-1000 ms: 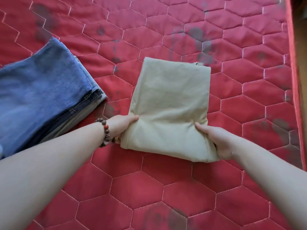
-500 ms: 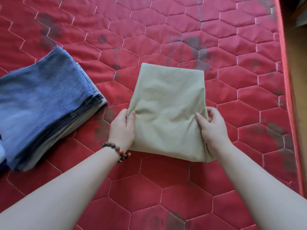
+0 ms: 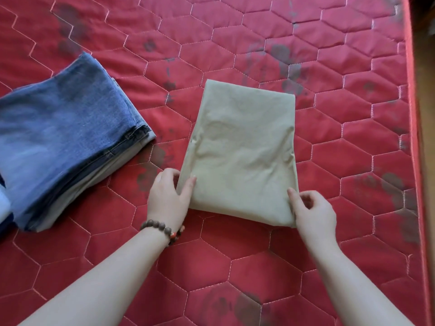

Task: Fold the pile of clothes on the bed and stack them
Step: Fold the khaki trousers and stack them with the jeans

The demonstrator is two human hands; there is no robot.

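A: Where does the folded khaki garment lie?

B: It lies flat on the red quilted bed, as a rectangle. Its long axis runs away from the person, tilted a little to the right at the far end. The near short edge lies between the two hands.

A: What is the state of each grip?

B: The left hand pinches the near left corner, thumb on top of the cloth and fingers curled at the edge. The right hand holds the near right corner, thumb along the side edge and fingers curled beside it. Whether those fingers reach under the cloth cannot be told.

A: Where does the stack lie relative to that grip?

B: The stack of folded clothes, with blue denim uppermost, lies to the left of the garment and apart from it, with a strip of bare bed between them. Its near corner lies just beside the left hand, so the left hand is the nearer one. The right hand is well apart from the stack.

A: What does the coming move probably call for?

B: Judged from this layout, a lift and a sideways carry to the left. The stack's long axis is turned further leftward than the garment's, so the garment probably needs a slight counter-clockwise turn to lie square on the denim.
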